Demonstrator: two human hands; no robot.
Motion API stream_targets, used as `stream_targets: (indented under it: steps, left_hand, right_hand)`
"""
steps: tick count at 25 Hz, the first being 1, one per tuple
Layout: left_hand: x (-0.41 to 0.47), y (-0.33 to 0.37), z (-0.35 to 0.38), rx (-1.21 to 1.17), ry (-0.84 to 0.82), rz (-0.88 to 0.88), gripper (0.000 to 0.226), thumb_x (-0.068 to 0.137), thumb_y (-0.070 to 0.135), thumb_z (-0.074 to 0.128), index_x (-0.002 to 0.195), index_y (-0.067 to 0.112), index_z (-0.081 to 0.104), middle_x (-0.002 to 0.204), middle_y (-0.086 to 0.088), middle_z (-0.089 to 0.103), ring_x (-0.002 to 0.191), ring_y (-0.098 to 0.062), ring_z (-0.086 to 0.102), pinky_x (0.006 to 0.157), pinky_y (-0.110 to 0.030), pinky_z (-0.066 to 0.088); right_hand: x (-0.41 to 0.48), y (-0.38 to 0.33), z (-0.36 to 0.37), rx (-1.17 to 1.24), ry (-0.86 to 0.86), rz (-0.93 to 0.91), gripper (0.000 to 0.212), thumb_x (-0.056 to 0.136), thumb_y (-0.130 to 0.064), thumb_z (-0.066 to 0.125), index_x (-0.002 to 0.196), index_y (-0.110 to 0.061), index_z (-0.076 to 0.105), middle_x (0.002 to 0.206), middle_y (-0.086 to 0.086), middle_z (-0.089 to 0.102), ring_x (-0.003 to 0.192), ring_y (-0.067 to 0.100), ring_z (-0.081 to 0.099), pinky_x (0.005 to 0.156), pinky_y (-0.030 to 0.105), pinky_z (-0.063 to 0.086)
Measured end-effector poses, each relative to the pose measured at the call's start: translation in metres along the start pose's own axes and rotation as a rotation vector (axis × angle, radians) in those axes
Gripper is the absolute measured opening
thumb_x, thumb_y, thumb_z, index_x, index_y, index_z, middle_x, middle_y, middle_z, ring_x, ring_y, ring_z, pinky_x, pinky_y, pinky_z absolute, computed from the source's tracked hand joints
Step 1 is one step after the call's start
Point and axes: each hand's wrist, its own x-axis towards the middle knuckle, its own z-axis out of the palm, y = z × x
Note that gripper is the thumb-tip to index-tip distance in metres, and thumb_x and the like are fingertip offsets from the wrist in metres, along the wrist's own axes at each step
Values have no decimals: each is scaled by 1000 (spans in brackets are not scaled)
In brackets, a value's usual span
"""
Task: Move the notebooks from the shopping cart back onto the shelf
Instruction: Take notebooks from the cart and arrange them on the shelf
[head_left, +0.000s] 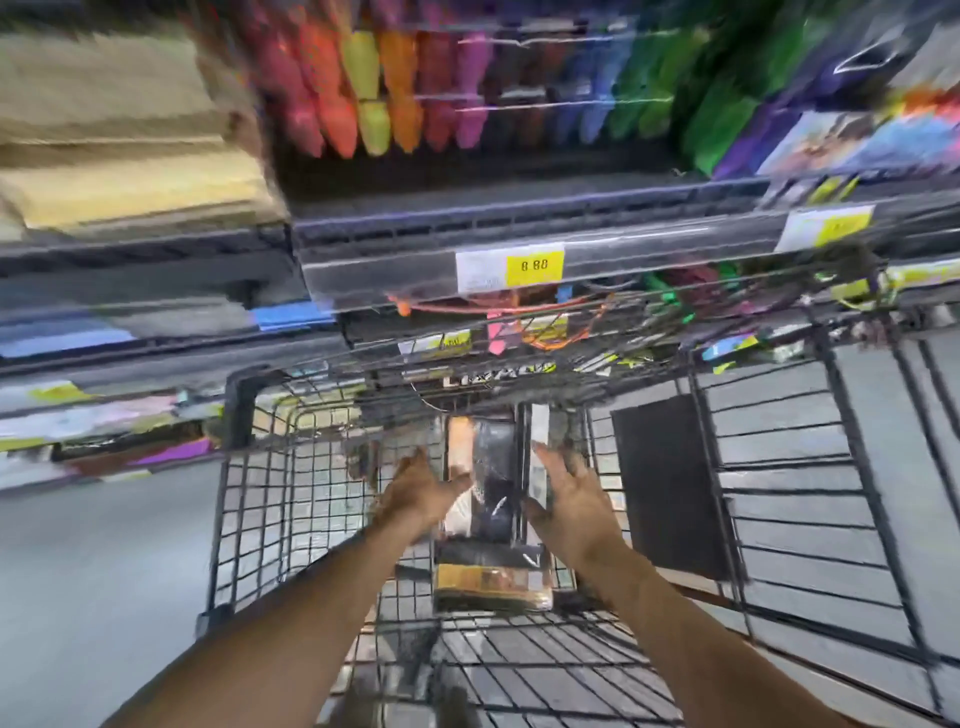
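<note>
The notebooks (491, 483), dark and wrapped in glossy film, lie lengthwise in the wire shopping cart (249, 519), between the left fingers (452, 486) and the right fingers (550, 465); blur hides any contact. A gold-edged notebook (491, 582) lies nearer than the fingers. The shelf (415, 234) runs beyond the fingertips.

Whole frame smeared by motion. Goods on the shelf (467, 228) are reduced to colour streaks (kinds not told). Fine print on the price tag (509, 268) is unreadable. Covers of the notebooks (493, 493) are blurred and no count can be made. Contact of left hand (423, 491) and right hand (574, 501) with them is not resolved. The shopping cart (236, 415) is cut off at the bottom and right edges.
</note>
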Motion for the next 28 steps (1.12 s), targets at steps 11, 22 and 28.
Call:
stream_targets:
  steps: [11, 22, 28]
  left_hand:
    - [63, -13, 33, 37, -4, 18, 79, 79, 62, 74, 130, 9, 46, 138, -16, 54, 115, -32, 56, 79, -33, 46]
    - [13, -75, -47, -164, 98, 131, 43, 88, 30, 77, 127, 18, 61, 113, -3, 74, 83, -12, 70, 72, -27, 56]
    - [-1, -103, -55, -78, 260, 133, 22, 92, 26, 70, 113, 22, 62, 97, 2, 70, 81, -15, 68, 67, -28, 55]
  right_hand:
    - [35, 29, 46, 97, -12, 16, 86, 82, -57, 58, 154, -49, 10, 160, 11, 31, 141, 33, 40, 117, 51, 36]
    - [18, 1, 37, 29, -132, -51, 62, 103, -41, 43, 158, -24, 20, 150, 11, 41, 128, 25, 45, 115, 41, 35]
    - [52, -27, 69, -593, -252, -308, 72, 101, -17, 37, 160, -9, -4, 169, 16, 0, 155, 34, 4, 127, 49, 9]
